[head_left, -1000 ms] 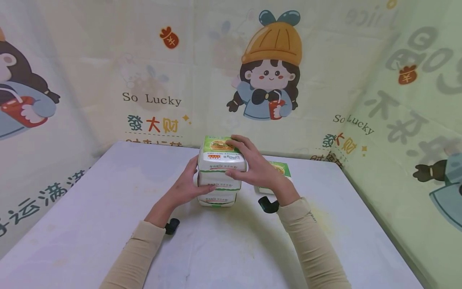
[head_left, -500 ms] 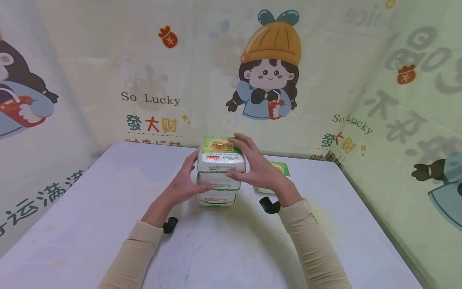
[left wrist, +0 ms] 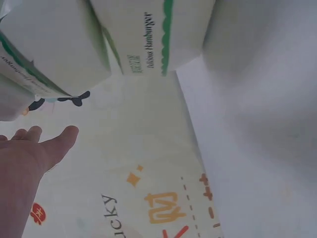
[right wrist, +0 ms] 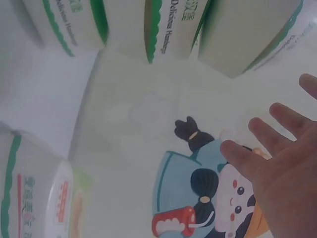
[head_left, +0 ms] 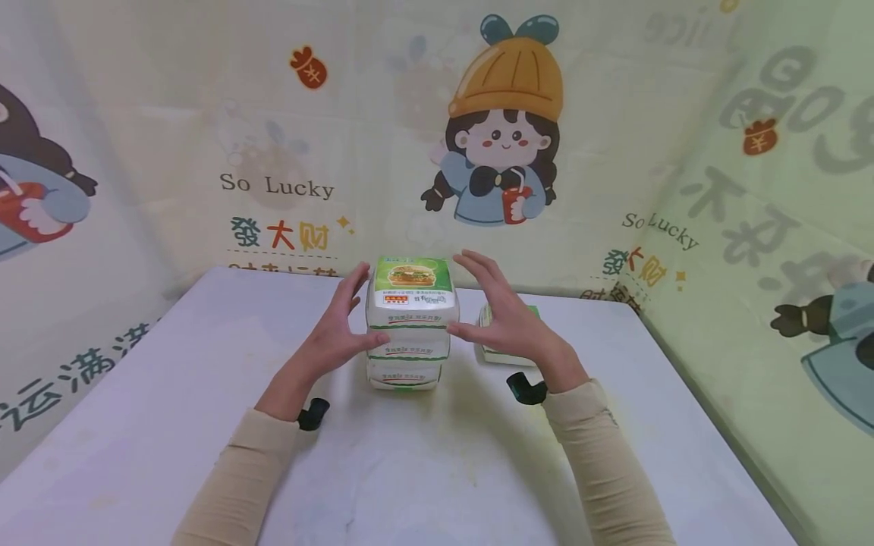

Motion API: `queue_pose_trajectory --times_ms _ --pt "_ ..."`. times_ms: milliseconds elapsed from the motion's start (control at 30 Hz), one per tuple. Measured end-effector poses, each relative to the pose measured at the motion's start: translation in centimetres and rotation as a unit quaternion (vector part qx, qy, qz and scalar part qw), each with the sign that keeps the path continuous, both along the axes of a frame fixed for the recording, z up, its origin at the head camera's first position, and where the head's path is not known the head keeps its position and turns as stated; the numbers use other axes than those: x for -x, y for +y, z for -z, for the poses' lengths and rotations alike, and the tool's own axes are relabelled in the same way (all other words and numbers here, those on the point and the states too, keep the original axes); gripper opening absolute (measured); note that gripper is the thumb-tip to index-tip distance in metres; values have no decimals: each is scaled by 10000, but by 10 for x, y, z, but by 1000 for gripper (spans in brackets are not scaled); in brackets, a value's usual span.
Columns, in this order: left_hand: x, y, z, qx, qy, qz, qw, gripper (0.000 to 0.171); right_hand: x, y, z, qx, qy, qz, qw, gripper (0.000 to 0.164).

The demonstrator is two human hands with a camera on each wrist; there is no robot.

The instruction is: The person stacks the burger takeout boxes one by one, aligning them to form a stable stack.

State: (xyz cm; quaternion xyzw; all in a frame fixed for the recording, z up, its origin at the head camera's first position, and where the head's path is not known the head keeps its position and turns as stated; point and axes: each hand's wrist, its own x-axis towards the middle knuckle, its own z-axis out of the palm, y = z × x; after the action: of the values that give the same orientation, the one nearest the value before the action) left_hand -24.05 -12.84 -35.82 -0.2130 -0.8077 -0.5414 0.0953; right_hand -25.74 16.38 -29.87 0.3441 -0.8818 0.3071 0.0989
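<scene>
A stack of white-and-green hamburger boxes (head_left: 413, 299) stands upright on the table, the top one showing a burger picture. My left hand (head_left: 334, 334) is at the stack's left side, fingers extended and thumb spread. In the left wrist view, a gap shows between the left hand (left wrist: 29, 153) and the boxes (left wrist: 143, 34). To the right of the stack is my right hand (head_left: 508, 318), its fingers spread and holding nothing. The right wrist view shows the right hand (right wrist: 287, 158) apart from the stacked boxes (right wrist: 173, 29).
Another hamburger box (head_left: 505, 358) sits on the table right of the stack, partly hidden behind my right hand. The white table (head_left: 423, 470) ends at a printed cloth backdrop (head_left: 382, 136), which also rises along both sides.
Both hands have let go of the stack and moved outward, left hand to the left and right hand to the right. The stack stays standing; the head view has shifted slightly.
</scene>
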Motion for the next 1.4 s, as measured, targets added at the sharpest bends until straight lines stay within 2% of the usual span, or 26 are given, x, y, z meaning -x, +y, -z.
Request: queue_pose_trajectory --times_ms 167,533,1000,1400 --pt "4 -1 -6 22 100 90 9999 109 -1 11 2 9 -101 170 9998 95" --pt "7 1 -10 87 32 90 9999 107 5 54 14 -60 -211 697 9973 90" --pt "10 3 -12 86 196 219 9995 101 15 96 42 -266 -625 1239 9900 89" --pt "8 4 -14 81 271 219 9994 98 27 109 68 -578 -999 1461 9825 90"
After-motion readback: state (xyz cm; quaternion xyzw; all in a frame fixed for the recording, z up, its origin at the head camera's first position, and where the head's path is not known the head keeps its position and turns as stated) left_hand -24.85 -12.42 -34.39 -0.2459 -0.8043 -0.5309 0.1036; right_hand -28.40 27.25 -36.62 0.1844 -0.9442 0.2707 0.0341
